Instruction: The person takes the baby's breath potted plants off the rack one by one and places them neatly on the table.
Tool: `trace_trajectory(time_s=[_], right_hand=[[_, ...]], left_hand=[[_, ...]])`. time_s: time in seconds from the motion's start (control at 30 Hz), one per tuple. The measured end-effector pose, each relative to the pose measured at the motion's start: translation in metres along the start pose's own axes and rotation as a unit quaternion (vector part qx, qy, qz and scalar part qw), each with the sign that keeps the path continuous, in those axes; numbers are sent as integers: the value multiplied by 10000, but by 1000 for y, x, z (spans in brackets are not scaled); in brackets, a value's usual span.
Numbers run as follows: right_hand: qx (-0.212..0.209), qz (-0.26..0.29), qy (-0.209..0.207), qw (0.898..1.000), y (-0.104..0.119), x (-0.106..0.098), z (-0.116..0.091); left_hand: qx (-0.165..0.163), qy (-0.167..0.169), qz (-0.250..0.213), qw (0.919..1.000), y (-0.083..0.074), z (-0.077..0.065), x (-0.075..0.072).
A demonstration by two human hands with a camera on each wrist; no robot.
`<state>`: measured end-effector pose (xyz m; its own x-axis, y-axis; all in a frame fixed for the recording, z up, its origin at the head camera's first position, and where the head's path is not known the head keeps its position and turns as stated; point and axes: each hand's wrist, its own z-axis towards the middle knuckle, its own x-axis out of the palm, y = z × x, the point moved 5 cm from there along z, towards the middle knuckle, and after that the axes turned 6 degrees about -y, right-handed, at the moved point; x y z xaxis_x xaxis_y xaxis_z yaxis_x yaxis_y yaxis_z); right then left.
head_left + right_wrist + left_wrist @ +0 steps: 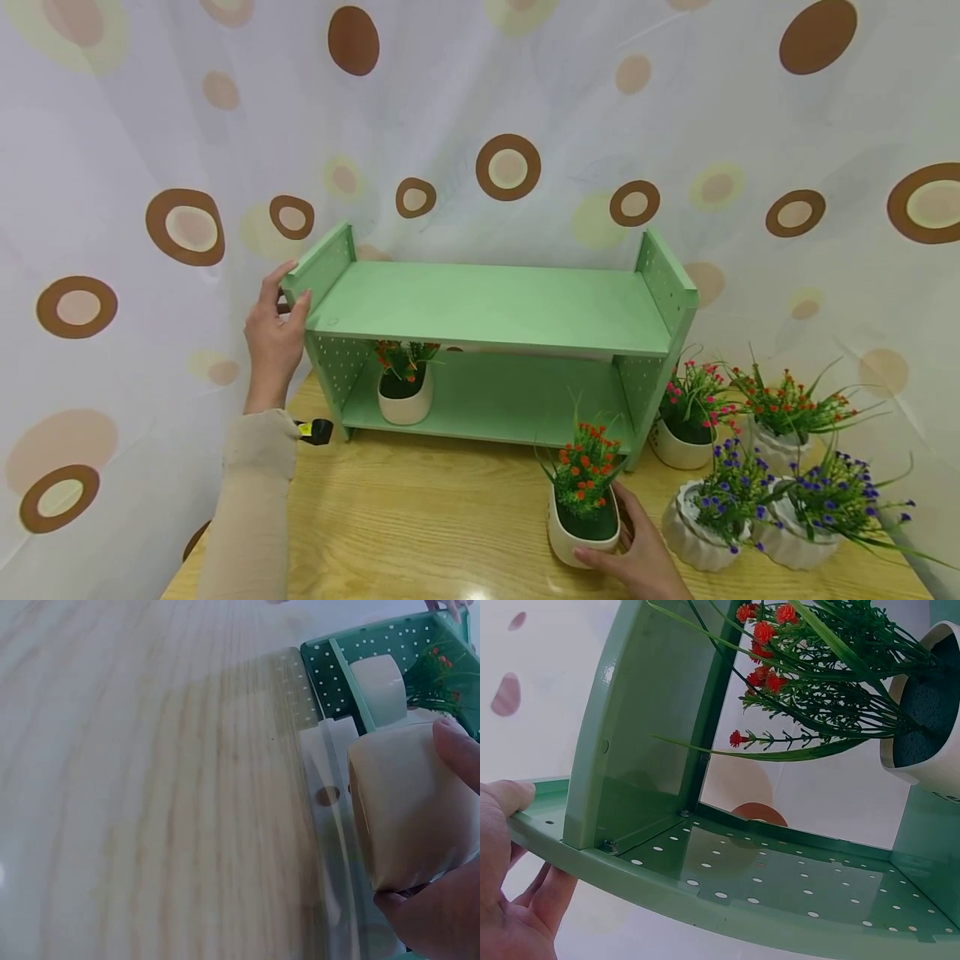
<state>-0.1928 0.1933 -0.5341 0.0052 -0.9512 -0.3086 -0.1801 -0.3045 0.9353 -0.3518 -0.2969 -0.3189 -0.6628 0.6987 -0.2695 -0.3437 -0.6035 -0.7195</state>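
A green two-tier shelf (480, 304) stands on the wooden table against the patterned curtain. My left hand (276, 329) grips the top of its left side panel; in the left wrist view the thumb and fingers (553, 896) lie on either side of the panel edge. With my right hand (637, 550) I hold a white pot of red-orange flowers (583, 483) in front of the shelf's right end. The right wrist view shows that pot (416, 802) from below, with the thumb along its side. Another red-flowered pot (405, 396) sits on the lower tier at the left.
Right of the shelf stand a pink-flowered pot (682, 442), a red-flowered pot (780, 446) and two purple-flowered pots, one nearer (705, 533) and one farther right (798, 533). A dark wrist device (318, 432) is by my left sleeve. The wooden table (420, 517) stretches in front.
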Motion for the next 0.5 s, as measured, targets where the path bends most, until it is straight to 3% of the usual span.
trace_trajectory(time_s=[0.5], right_hand=[[41,9,80,10000,-8,6,7]], left_hand=[[-54,38,-16,10000,0,0,0]])
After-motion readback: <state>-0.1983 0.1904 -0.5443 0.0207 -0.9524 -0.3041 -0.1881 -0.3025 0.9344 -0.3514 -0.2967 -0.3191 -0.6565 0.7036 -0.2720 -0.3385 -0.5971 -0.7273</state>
